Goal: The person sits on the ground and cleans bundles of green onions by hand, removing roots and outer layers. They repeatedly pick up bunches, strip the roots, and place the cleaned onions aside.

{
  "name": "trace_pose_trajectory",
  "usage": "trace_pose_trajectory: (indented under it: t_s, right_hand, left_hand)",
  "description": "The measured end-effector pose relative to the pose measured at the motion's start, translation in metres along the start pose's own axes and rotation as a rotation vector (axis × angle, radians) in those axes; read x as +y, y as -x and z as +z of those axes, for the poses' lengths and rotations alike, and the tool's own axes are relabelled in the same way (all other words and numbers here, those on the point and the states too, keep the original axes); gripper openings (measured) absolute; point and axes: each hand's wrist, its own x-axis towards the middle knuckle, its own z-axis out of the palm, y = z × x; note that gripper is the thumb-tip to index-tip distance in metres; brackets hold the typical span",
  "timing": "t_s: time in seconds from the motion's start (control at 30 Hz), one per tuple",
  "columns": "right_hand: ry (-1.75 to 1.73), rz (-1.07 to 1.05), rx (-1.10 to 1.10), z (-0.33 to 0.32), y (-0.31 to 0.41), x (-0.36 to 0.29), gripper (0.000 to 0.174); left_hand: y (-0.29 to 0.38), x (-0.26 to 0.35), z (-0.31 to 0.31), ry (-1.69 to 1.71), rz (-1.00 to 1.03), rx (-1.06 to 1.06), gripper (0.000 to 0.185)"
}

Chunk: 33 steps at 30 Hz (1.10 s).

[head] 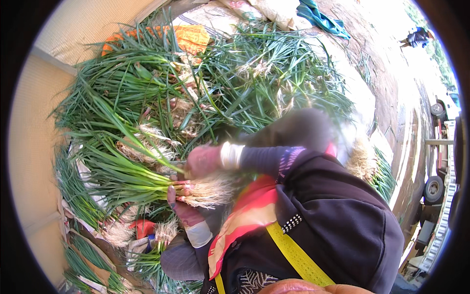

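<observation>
A bunch of green onions [161, 187], with reddish bulbs and pale stringy roots, lies in my left hand [183, 211]. My left thumb and fingers close around it just above the roots. The leaves fan out to the left. My right hand [203, 161], blurred and just above the bunch, grips the lower end of a long green onion stalk [159, 156]. Its fingertips are partly hidden. Both wrists have white cuffs. Close beyond the hands lies a root-ended bundle of onions [141, 149].
A large heap of loose green onions [249, 92] spreads ahead. Bundled onions [119, 229] lie nearby, with another root-ended bundle [361, 160] by my right knee. A pale mesh wall [38, 128] stands at left. Sacks [209, 16] lie beyond; a truck [437, 187] and a person [416, 37] are at right.
</observation>
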Motion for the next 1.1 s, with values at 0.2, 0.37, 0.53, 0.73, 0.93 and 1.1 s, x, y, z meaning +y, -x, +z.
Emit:
trace_pose_trajectory:
  t_s: [0.2,0.37,0.53,0.73,0.93,1.1]
  right_hand:
    - [0.130,-0.370,0.325,0.004,0.019,-0.008,0.023]
    - [0.089,-0.208,0.315,0.009,0.038,-0.010,0.026]
    - [-0.567,-0.541,0.217,-0.008,0.095,0.018,0.025]
    - [0.174,0.145,0.544,-0.040,0.114,0.058,0.026]
    - [-0.578,-0.279,0.218,0.009,0.063,0.012,0.042]
    - [-0.730,-0.149,0.223,0.019,0.033,-0.019,0.041]
  left_hand:
    - [0.007,0.002,-0.002,-0.087,-0.058,-0.020,0.044]
    - [0.001,0.001,0.014,0.178,-0.097,-0.301,0.040]
    - [-0.024,0.033,0.025,-0.354,-0.092,-0.255,0.034]
    - [0.025,0.019,0.023,0.167,0.074,-0.339,0.032]
    - [0.075,0.004,0.061,0.304,0.056,-0.196,0.029]
    - [0.091,-0.003,0.073,0.104,0.075,-0.196,0.032]
